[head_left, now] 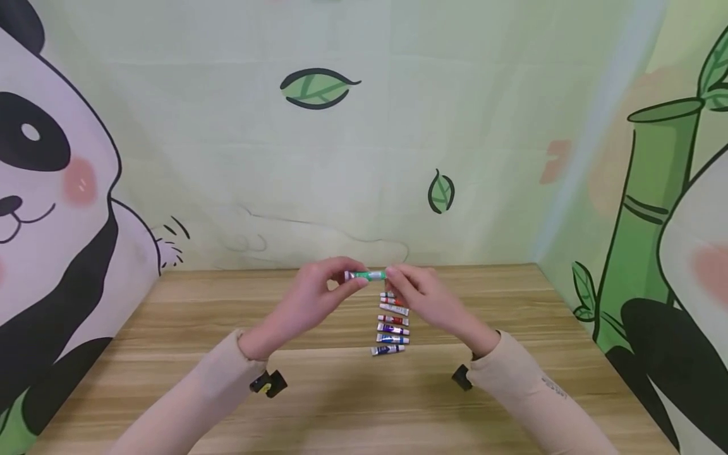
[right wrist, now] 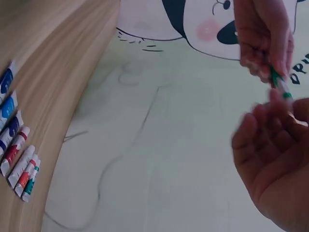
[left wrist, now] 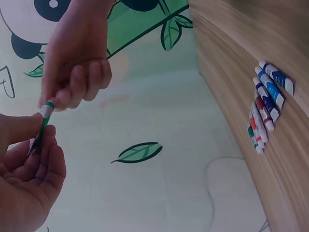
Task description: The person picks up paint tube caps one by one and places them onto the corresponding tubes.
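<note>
A small green-and-white paint tube (head_left: 368, 275) is held up level above the far part of the table. My left hand (head_left: 320, 289) pinches its crimped end between thumb and fingers. At the capped end, my right hand (head_left: 428, 296) pinches the white cap (left wrist: 47, 109) with its fingertips. Below the hands, several paint tubes lie in a column, among them a dark blue tube (head_left: 388, 349), a light blue tube (head_left: 392, 339), a purple tube (head_left: 393, 329) and a red tube (head_left: 393, 320). The farthest, a green tube (right wrist: 31, 184), is partly hidden by my right hand in the head view.
The wooden table (head_left: 227, 392) ends against a fabric backdrop (head_left: 227, 158) printed with pandas, leaves and bamboo. A black wrist device (head_left: 268, 383) sits at my left sleeve, another black device (head_left: 462, 377) at my right sleeve.
</note>
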`<state>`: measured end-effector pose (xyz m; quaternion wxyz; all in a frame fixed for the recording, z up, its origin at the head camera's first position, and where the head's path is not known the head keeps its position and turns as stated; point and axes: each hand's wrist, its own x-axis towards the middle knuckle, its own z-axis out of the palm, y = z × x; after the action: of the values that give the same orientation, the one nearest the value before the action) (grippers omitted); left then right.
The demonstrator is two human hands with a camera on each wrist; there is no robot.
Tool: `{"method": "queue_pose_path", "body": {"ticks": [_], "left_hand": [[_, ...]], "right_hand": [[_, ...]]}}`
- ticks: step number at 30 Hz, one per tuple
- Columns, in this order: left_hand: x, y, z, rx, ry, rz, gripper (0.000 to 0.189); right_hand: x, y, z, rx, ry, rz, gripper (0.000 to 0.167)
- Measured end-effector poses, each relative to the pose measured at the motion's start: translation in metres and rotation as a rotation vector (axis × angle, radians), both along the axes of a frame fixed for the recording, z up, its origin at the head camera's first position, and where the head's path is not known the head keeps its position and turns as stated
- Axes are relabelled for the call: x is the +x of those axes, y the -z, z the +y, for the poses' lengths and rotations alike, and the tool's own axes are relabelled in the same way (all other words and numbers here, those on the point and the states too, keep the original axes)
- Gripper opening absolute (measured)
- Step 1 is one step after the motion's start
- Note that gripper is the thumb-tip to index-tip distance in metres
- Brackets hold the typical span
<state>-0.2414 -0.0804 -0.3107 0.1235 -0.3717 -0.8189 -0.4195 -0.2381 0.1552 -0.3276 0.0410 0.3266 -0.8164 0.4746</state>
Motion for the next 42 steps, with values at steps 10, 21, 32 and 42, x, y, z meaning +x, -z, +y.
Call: {"method": "queue_pose_path", "body": {"ticks": [10, 21, 32, 42], "left_hand": [[-0.003, 0.003, -0.002, -0.008, -0.005, -0.25, 0.02], [0.002, 0.008, 0.001, -0.043, 0.028, -0.084, 0.021], [-0.003, 0.018, 0.01, -0.091, 0.072, 0.008, 0.019], [-0.009, 0.044, 0.019, -0.168, 0.059, -0.024, 0.022]], "right_hand": [[-0.003, 0.004, 0.004, 0.192, -0.017, 0.314, 0.014], [0.001, 0.01, 0.004, 0.058, 0.007, 0.106, 0.027], [0.006, 0.015, 0.014, 0.053, 0.056, 0.006, 0.032], [0.004, 0.038, 0.029, 0.078, 0.032, -0.166, 0.035]]}}
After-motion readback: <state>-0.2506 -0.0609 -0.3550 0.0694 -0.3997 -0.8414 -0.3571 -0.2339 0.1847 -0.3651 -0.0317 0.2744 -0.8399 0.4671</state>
